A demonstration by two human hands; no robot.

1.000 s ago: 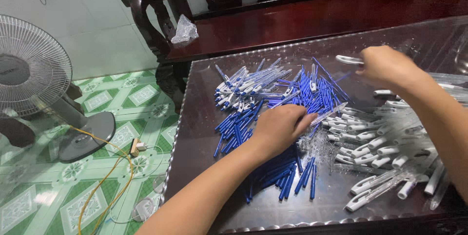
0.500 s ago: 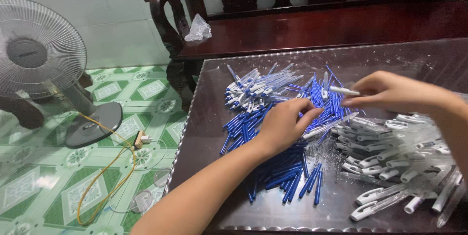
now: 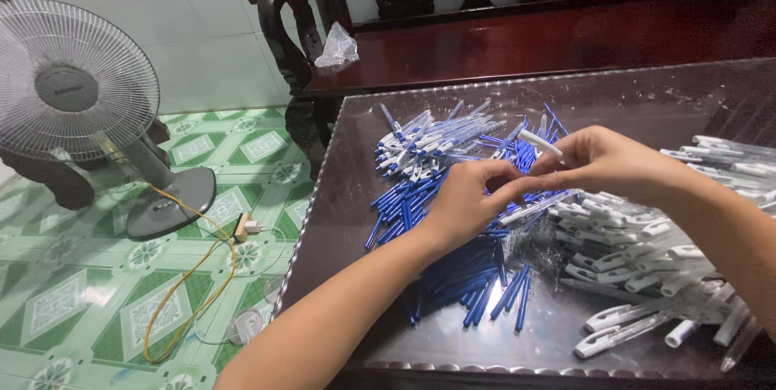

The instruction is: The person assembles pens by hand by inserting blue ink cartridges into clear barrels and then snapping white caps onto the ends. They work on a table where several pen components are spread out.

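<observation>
Blue pen barrels [image 3: 477, 277] lie heaped on the glass surface [image 3: 356, 196] under the left hand [image 3: 465, 204] — its fingers pinch a clear pen tube [image 3: 537, 206]. Right hand [image 3: 602, 164] fingers grip a white pen cap [image 3: 540, 143] above the pile; assembled pens [image 3: 420, 143] beyond.

On the glass-topped table [image 3: 647, 95], pen barrels [image 3: 465, 273] lie left of pen caps [image 3: 638, 244]; a bench [image 3: 550, 42] stands behind, a fan [image 3: 77, 83] left.
</observation>
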